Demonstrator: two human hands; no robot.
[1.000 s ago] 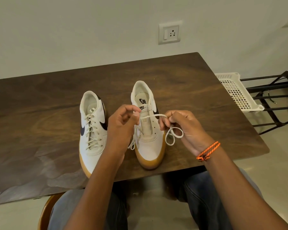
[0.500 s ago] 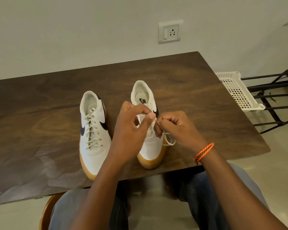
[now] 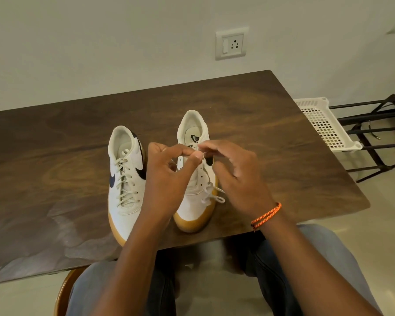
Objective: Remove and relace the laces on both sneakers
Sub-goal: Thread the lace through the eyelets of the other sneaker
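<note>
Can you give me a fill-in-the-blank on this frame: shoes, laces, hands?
1. The sneaker on the left side of the table is fully ____.
2. Both hands work at the top eyelets of the ____ sneaker.
3. Loose lace lies over that sneaker's side, beside the ____ hand.
4. The orange cord bracelet sits on the ____ wrist.

Missing words: laced; right; right; right

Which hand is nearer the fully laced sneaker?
Left. The left hand hangs just right of the laced sneaker; the right hand is beyond the other sneaker.
</note>
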